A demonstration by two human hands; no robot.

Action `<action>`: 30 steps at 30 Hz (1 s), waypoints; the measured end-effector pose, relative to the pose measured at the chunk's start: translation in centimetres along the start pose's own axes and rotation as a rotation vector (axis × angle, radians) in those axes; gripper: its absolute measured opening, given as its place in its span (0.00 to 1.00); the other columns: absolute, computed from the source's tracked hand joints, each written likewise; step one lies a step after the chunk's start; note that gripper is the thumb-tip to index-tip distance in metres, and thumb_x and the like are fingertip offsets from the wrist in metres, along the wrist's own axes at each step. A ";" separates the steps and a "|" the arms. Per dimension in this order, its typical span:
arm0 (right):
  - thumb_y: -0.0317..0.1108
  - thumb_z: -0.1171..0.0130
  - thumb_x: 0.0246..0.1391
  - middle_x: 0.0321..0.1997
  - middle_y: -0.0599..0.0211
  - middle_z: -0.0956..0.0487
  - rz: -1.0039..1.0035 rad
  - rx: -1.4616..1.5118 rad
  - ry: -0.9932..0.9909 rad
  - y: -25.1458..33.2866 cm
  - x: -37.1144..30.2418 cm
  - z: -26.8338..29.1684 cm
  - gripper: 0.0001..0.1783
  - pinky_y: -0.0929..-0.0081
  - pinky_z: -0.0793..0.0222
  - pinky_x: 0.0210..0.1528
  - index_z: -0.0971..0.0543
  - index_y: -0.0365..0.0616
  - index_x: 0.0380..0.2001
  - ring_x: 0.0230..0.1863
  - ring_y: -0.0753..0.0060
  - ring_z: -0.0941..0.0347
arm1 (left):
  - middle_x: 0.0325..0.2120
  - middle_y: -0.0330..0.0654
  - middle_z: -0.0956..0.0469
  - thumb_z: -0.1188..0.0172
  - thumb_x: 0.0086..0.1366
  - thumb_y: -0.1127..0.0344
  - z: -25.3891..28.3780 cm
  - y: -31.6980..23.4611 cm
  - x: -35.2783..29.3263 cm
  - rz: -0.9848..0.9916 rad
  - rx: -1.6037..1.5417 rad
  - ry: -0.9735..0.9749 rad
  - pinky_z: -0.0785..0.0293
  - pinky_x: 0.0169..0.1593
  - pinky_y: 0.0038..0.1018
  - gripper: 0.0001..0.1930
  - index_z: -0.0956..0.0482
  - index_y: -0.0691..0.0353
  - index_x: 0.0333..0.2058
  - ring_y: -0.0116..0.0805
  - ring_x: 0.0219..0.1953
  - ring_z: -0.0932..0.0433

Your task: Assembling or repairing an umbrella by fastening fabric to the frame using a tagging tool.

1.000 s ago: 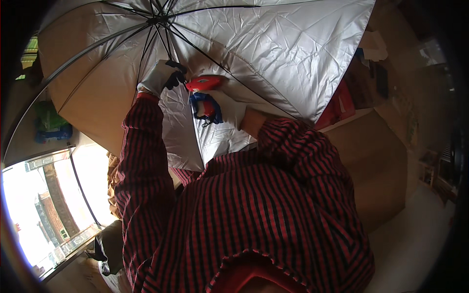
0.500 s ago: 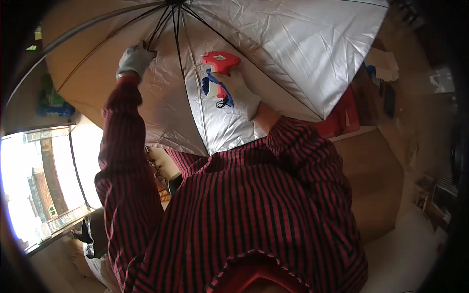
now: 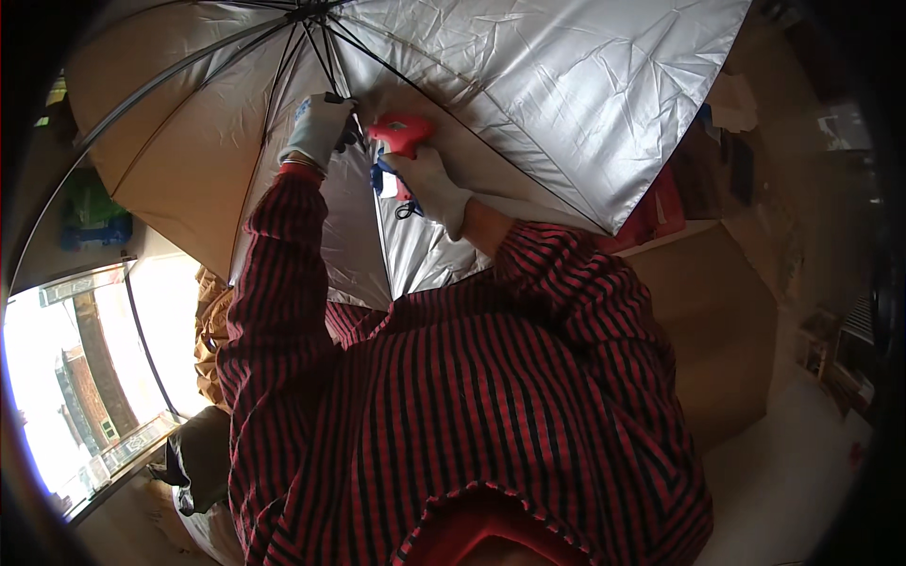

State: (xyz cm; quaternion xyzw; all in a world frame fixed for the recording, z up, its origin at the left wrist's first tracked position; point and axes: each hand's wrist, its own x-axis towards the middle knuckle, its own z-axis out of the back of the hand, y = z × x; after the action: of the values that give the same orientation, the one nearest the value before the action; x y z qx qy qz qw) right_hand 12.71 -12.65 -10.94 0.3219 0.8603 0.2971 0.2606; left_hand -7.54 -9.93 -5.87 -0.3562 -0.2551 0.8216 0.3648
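An open umbrella [image 3: 557, 94] with a silver lining spreads across the upper part of the head view, its dark ribs meeting at a hub [image 3: 311, 11] by the top edge. My left hand [image 3: 316, 130], in a whitish glove, is closed around a dark umbrella rib [image 3: 330, 68] below the hub. Just to its right, my gloved right hand [image 3: 432, 189] grips a red pistol-shaped tool [image 3: 404, 130] by its handle. Blue material and a small black loop [image 3: 408, 209] show at that handle. The tool's nose points left toward the fingers of my left hand; blur hides whether it touches the rib.
A bright window [image 3: 94, 377] is at the left, with a dark bag [image 3: 203, 462] beside it. Brown crumpled material [image 3: 212, 330] lies under the umbrella's left edge. To the right are a red container [image 3: 661, 212] and a large brown cardboard panel [image 3: 717, 330].
My left hand has moved right, from one rib to another. The red tool in my right hand has shifted slightly left and down, so the two hands are closer. The umbrella has shifted slightly left.
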 end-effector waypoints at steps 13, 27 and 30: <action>0.28 0.45 0.52 0.20 0.70 0.26 -0.041 -0.013 -0.012 -4.0 0.8 0.3 0.05 0.76 0.34 0.22 0.25 0.41 0.24 0.20 0.77 0.30 | 0.20 0.43 0.19 0.43 0.63 0.62 0.5 -0.2 1.3 0.048 0.068 0.071 0.32 0.15 0.28 0.11 0.20 0.63 0.32 0.33 0.14 0.25; 0.36 0.43 0.58 0.30 0.68 0.23 -0.155 -0.081 0.133 -0.6 0.1 2.7 0.11 0.75 0.26 0.34 0.25 0.41 0.39 0.30 0.73 0.24 | 0.18 0.43 0.20 0.44 0.62 0.63 0.2 0.2 2.1 -0.025 0.083 0.121 0.30 0.16 0.29 0.11 0.19 0.63 0.26 0.33 0.14 0.24; 0.36 0.43 0.58 0.30 0.68 0.23 -0.142 -0.198 0.157 0.7 0.4 2.4 0.11 0.75 0.26 0.34 0.25 0.41 0.39 0.31 0.73 0.24 | 0.17 0.43 0.21 0.44 0.61 0.64 1.3 1.7 3.0 -0.177 0.188 0.134 0.30 0.16 0.29 0.11 0.19 0.63 0.25 0.34 0.14 0.24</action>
State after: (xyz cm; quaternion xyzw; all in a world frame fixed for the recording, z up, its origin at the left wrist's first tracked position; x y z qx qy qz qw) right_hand 14.27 -11.16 -12.23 0.2089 0.8650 0.3858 0.2434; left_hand -10.67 -8.79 -7.41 -0.3507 -0.1824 0.7807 0.4840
